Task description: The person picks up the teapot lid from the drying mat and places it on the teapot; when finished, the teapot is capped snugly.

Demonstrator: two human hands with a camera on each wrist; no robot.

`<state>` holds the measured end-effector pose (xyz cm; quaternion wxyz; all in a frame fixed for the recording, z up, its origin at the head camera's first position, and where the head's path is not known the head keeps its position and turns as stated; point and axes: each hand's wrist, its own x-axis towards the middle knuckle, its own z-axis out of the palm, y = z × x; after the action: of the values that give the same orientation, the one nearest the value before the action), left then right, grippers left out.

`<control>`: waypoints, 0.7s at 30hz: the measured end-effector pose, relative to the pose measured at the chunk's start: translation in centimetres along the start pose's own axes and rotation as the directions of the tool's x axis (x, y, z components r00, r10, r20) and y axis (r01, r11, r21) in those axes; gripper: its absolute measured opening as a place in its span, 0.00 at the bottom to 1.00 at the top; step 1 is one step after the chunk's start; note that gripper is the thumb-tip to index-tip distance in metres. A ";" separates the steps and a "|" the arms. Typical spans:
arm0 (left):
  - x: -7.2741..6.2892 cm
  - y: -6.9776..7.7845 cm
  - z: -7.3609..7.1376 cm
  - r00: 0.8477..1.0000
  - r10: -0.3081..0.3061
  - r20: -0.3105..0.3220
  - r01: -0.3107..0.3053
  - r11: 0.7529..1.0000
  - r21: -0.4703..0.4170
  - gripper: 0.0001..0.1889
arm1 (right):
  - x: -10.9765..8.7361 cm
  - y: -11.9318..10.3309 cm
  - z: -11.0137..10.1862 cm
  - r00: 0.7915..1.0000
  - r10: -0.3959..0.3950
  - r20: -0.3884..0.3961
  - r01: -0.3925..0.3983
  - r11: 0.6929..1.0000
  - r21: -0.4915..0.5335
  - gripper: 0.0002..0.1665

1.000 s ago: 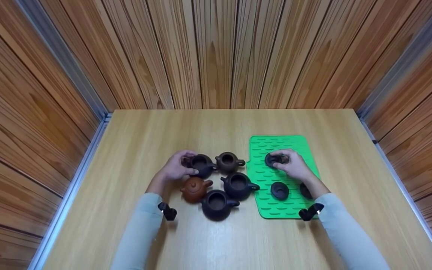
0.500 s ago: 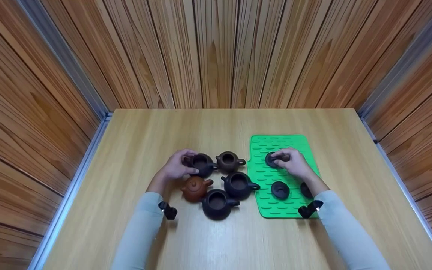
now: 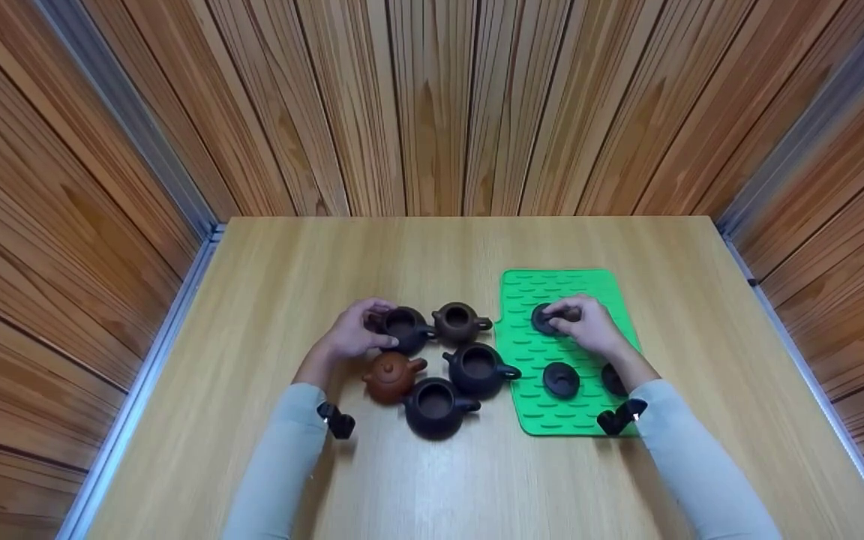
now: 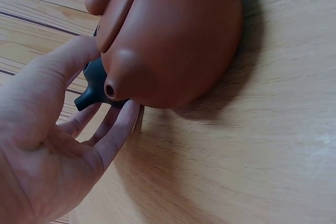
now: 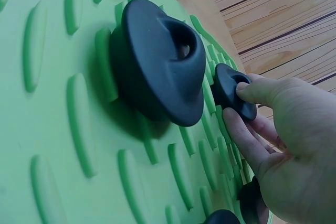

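My left hand (image 3: 357,330) holds a dark teapot (image 3: 411,321) that has no lid on, thumb on the near side and fingers round the far side. In the left wrist view, a reddish-brown teapot (image 4: 178,40) with its lid on hides much of this dark pot (image 4: 96,80). Over the green mat (image 3: 552,285), my right hand (image 3: 589,326) pinches a dark teapot lid (image 3: 539,319). The right wrist view has the thumb on top of that lid (image 5: 224,85) by its looped knob, with the fingers at its edge.
Three more lidless teapots stand close together: a small brown one (image 3: 456,337) at the back, a dark one (image 3: 477,382) by the mat's left edge, and another (image 3: 434,427) in front. A second lid (image 3: 561,381) and a third (image 3: 612,381), partly behind the right wrist, lie on the mat.
My right fingers have drawn together on the lid, which has shifted slightly left and lies flatter. The left hand and the teapots have stayed in place.
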<state>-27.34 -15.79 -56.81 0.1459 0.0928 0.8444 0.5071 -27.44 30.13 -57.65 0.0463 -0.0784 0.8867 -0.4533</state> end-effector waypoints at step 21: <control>0.0 -0.1 0.0 0.999 0.033 0.006 -0.033 0.999 -0.017 0.30 | 0.0 -2.0 -0.5 1.000 -0.006 0.006 0.006 1.000 -0.024 0.10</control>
<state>-27.33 -15.81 -56.88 0.1411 0.1072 0.8380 0.5161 -27.31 29.35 -55.75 0.0464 -0.0831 0.8917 -0.4424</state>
